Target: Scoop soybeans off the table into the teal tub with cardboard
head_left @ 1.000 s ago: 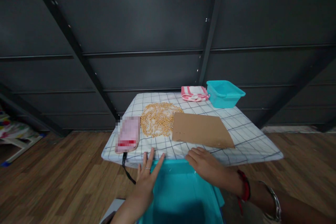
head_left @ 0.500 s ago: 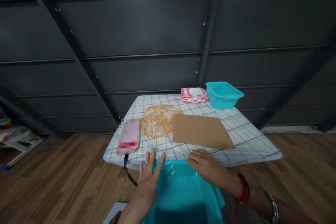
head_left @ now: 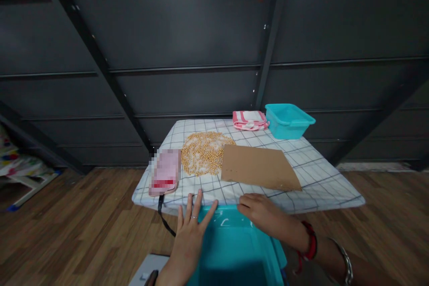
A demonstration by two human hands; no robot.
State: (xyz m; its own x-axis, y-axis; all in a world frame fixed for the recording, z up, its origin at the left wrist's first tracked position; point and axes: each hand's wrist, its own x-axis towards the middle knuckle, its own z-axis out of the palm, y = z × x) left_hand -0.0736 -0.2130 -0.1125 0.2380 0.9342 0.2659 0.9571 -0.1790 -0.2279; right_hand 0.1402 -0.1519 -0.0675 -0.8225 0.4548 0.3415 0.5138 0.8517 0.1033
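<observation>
My left hand (head_left: 189, 234) has its fingers spread and a ring on one. It lies over the left rim of a large teal bin (head_left: 234, 241), fingertips at the front edge of the cloth-covered table. Across the bin, my right hand (head_left: 259, 212) has its fingers curled together by the table edge and the bin's far rim; whatever they may hold is hidden. Beyond them, a heap of yellow beans (head_left: 204, 156) mixed with white grains lies on the checked cloth (head_left: 208, 187). A flat piece of cardboard (head_left: 259, 167) rests to the right of the heap.
A phone (head_left: 166, 172) in a pink case with a black strap lies at the table's left. At the back right are a folded pink-and-white towel (head_left: 250, 120) and a small teal basket (head_left: 288, 123). A dark panelled wall (head_left: 187, 53) rises behind.
The left hand has shifted slightly right along the bin's rim, fingers still spread. The right hand stays almost in place. The view has moved slightly.
</observation>
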